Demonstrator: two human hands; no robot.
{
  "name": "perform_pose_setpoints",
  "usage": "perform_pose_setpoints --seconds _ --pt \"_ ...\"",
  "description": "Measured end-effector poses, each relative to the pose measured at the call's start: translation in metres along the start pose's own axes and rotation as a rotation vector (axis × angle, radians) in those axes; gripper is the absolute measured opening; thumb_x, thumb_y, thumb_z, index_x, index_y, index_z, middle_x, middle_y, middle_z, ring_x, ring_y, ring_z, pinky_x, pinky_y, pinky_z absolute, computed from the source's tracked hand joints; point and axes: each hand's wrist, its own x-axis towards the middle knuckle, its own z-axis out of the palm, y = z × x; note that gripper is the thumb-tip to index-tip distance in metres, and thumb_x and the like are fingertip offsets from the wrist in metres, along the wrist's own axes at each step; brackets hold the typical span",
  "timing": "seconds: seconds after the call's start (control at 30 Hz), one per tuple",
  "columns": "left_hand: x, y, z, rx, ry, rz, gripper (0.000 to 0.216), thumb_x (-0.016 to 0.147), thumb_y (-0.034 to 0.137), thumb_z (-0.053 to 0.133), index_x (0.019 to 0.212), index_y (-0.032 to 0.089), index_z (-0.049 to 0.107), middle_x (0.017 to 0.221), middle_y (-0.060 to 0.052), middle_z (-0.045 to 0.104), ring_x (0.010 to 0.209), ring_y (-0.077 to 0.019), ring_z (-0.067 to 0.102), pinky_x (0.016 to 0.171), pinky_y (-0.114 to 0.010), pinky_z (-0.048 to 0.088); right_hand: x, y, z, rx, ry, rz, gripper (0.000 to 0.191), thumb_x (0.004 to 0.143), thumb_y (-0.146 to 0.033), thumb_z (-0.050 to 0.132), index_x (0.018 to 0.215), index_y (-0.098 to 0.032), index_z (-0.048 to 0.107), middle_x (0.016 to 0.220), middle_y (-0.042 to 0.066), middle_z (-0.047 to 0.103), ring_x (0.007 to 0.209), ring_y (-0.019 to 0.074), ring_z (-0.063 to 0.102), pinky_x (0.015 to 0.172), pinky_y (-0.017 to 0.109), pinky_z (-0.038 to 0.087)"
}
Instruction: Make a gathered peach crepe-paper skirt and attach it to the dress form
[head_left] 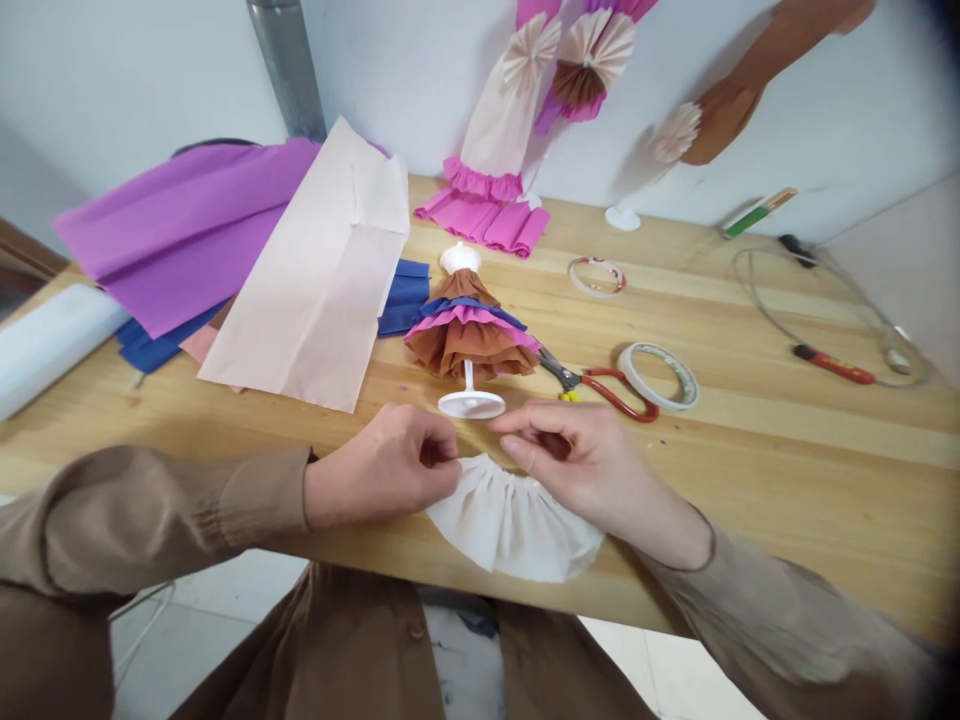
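A white gathered paper skirt (510, 525) lies fanned out at the table's front edge, its pleats drawn together along the top. My left hand (390, 460) is closed, thumb and forefinger pinching the skirt's upper left corner. Over the skirt's upper right side is my right hand (577, 455), with thumb and forefinger slightly apart and nothing visible between them. Just beyond both hands stands a small white dress form (459, 258) on a round base (471, 404), wearing a layered ruffled paper skirt (472, 335) in brown, blue and pink.
Red-handled scissors (615, 390) and a tape roll (660, 375) lie right of the dress form. Purple paper (202, 225) and cream paper (315, 280) are piled at left. Behind stand paper dresses (502, 120). A patterned ring (596, 277) and a red-handled corded tool (832, 364) lie farther right.
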Motion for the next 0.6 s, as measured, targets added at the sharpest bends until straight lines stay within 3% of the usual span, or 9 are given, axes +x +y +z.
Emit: perform_pose_setpoints --seconds 0.27,0.47,0.6 --pt "0.0003 0.0033 -0.0018 -0.013 -0.033 -0.036 0.013 0.071 0.019 0.055 0.059 0.014 0.053 0.055 0.004 0.051 0.055 -0.0062 0.044 0.051 -0.018 0.034 0.0068 -0.0073 0.0036 0.036 -0.155 0.037 0.018 0.077 -0.019 0.056 0.060 -0.016 0.057 0.049 -0.006 0.039 0.046 0.0057 0.032 0.044 0.019 0.027" --pt "-0.0032 0.0047 -0.0060 -0.016 -0.063 -0.058 0.017 0.073 0.024 0.058 0.060 0.014 0.055 0.056 0.004 0.051 0.054 -0.0062 0.045 0.049 -0.018 0.034 0.0077 -0.0004 0.0010 0.206 -0.150 0.156 0.016 0.075 -0.026 0.058 0.062 -0.016 0.057 0.053 -0.004 0.045 0.049 0.0071 0.036 0.045 0.020 0.030" --pt "-0.0032 0.0034 -0.0057 0.089 0.062 0.028 0.012 0.073 0.019 0.056 0.063 0.014 0.058 0.057 0.004 0.052 0.053 -0.0054 0.045 0.050 -0.017 0.034 0.0062 -0.0008 0.0020 0.304 -0.132 0.186 0.018 0.075 -0.028 0.059 0.064 -0.016 0.063 0.057 -0.001 0.056 0.053 0.0092 0.045 0.050 0.023 0.036"
